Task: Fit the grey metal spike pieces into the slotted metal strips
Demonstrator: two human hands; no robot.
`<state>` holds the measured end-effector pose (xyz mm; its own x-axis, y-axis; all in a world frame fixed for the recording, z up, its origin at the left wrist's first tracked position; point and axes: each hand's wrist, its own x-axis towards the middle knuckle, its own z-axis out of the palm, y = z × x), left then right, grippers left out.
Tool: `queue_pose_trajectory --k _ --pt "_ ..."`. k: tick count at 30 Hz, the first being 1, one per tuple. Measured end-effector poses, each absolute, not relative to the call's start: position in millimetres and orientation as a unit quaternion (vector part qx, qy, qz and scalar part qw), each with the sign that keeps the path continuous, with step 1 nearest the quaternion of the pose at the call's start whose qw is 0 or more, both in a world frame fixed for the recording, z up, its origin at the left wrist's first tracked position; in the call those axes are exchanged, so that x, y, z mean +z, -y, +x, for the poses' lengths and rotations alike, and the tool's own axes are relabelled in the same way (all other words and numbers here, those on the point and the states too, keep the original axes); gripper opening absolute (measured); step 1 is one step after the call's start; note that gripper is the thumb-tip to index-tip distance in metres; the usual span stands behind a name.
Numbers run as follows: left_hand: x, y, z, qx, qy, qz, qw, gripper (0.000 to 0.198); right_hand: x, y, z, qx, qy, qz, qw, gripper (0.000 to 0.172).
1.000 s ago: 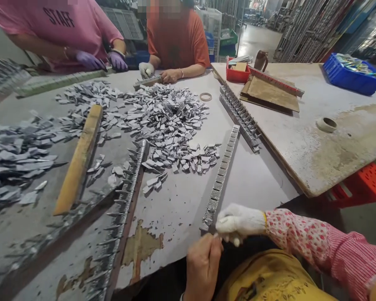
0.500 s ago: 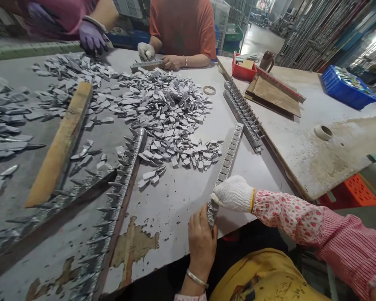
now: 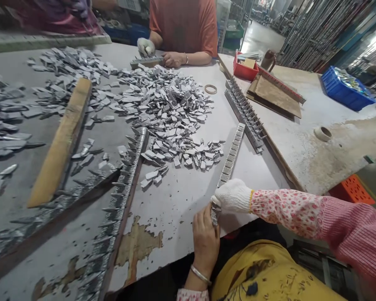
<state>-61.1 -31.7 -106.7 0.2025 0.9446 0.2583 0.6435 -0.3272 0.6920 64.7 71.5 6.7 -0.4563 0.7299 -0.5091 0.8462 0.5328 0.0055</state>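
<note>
A long slotted bar [image 3: 231, 159], grey and speckled, lies slantwise on the table in front of me. My left hand [image 3: 204, 236], bare with a bracelet at the wrist, is closed around its near end. Over the bar just beyond those fingers, my right hand [image 3: 233, 195] in a white knitted glove is pinched shut at a slot. What its fingertips hold, if anything, is hidden. A small metal point shows at the bar's near end, between the hands. Past the bar's left side lies a heap of small pointed metal pieces with pale flat ends [image 3: 175, 108].
Bars with spikes [image 3: 125, 184] lie at left, beside a wooden strip [image 3: 62, 142]. Another spiked bar [image 3: 244, 115] lies right. A ring [image 3: 210, 89], red box [image 3: 245, 69], tape roll [image 3: 323, 133] and blue basket [image 3: 347, 88] stand farther off. A co-worker's hands [image 3: 172, 59] hold a bar opposite.
My hands stay at the bar's near end, with the left shifted slightly right. At far left, another person's purple-gloved hand has pulled back from the heap.
</note>
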Motion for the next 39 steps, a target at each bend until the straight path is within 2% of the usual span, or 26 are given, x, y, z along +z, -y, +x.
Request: queue_pose_trajectory --k 3,8,9,13,15,20,23,26,28,30,36,39 --pt "-101.8 31.2 -65.1 0.344 -0.537 0.732 0.239 0.053 2.1 -64.7 71.5 -0.115 -0.841 0.490 0.199 0.029" --pt "-73.7 0.9 -106.6 0.309 -0.484 0.732 0.367 0.046 5.7 -63.9 77.4 -0.113 -0.834 0.513 0.170 0.054" --pt "-67.6 -12.1 -117.6 0.306 -0.513 0.722 0.348 0.044 6.8 -64.7 79.1 -0.125 -0.838 0.505 0.166 0.059" --pt "-55.8 -75.4 -152.3 0.271 -0.668 0.678 0.145 0.031 9.3 -68.4 91.3 -0.139 -0.835 0.516 0.128 0.070" --pt "-57.4 -102.0 -161.6 0.262 -0.688 0.666 0.119 0.026 9.4 -69.4 101.5 -0.136 -0.824 0.544 0.080 0.069" --pt "-58.5 -118.3 -163.8 0.304 -0.701 0.630 0.136 0.022 13.9 -70.1 126.0 -0.185 -0.797 0.574 -0.031 0.057" --pt "-48.0 -97.3 -148.0 0.348 -0.675 0.621 0.195 0.025 23.8 -73.1 123.0 -0.301 -0.746 0.582 -0.119 0.044" --pt "-32.0 -65.6 -122.9 0.393 -0.623 0.599 0.314 0.031 34.7 -76.9 107.2 -0.433 -0.687 0.556 -0.177 0.034" --pt "-21.7 -44.3 -107.1 0.441 -0.572 0.549 0.420 0.030 39.5 -75.7 97.2 -0.505 -0.667 0.520 -0.172 0.033" --pt "-14.1 -25.6 -95.4 0.480 -0.532 0.506 0.480 0.026 42.0 -69.5 92.3 -0.563 -0.659 0.473 -0.155 0.031" --pt "-10.1 7.4 -79.4 0.472 -0.524 0.531 0.469 0.015 41.3 -45.3 104.8 -0.643 -0.635 0.408 -0.133 0.032" --pt "-18.2 9.5 -74.6 0.429 -0.547 0.581 0.425 0.033 33.4 -51.3 117.1 -0.629 -0.611 0.457 -0.150 0.034"
